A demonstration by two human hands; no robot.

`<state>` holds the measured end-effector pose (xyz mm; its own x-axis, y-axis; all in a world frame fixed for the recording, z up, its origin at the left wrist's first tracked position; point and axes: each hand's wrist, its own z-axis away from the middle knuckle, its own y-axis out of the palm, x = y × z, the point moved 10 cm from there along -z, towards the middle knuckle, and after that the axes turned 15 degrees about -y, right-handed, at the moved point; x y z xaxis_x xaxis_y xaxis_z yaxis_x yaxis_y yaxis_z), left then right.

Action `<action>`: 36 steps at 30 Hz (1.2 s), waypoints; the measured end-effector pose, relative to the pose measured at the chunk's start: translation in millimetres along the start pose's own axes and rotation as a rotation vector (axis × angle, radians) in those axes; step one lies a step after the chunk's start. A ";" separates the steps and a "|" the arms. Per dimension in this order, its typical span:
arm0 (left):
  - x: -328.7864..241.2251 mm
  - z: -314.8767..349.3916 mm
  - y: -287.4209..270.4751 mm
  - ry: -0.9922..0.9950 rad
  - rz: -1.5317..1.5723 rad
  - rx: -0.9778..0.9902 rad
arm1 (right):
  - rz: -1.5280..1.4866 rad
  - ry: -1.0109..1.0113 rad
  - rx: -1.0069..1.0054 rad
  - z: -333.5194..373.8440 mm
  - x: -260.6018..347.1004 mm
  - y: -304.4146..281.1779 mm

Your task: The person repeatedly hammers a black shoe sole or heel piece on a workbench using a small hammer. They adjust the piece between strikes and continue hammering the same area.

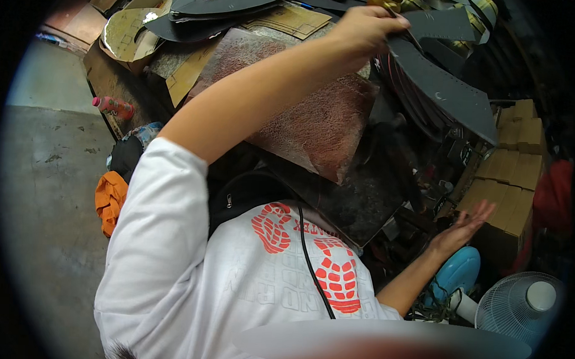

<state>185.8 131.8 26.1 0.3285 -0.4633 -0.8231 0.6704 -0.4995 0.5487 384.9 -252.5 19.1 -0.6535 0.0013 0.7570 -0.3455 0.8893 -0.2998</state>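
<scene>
My left arm reaches across the work board to the far side. There my left hand is closed, fingers pinching the end of a dark grey curved cut piece with small holes along its edge. Several similar curved layers hang beneath that piece, over the right side of the board. The cutting board is a worn, reddish, rough slab lying under my forearm. Off to the right and lower, my right hand is open with its fingers spread, holding nothing, near stacked brown cardboard boxes.
More dark curved pieces and tan card templates lie at the far left. A pink-capped bottle stands at the bench's left edge, with an orange cloth below it. Cardboard boxes and a fan are at right.
</scene>
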 end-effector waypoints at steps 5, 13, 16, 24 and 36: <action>16.4 -36.8 -12.8 0.016 -0.507 -0.348 | 0.160 -0.716 0.363 -67.0 121.1 86.4; -54.0 61.5 -56.3 0.434 -0.887 -0.325 | 0.539 -0.485 1.126 -95.8 28.4 292.4; -57.5 97.0 -94.3 0.362 -0.921 -0.351 | 0.648 -0.441 1.166 -93.1 23.6 317.7; -44.4 129.8 -121.2 0.272 -0.724 -0.330 | 0.474 -0.580 1.111 -84.6 59.1 336.1; -45.7 124.6 -113.7 0.254 -0.726 -0.469 | 0.742 -1.034 1.076 -129.1 239.4 361.0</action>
<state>11.7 118.6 19.5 -0.1820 0.0536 -0.9818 0.9546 -0.2300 -0.1895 190.6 127.9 167.1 -0.8656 -0.4222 -0.2692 0.2343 0.1336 -0.9629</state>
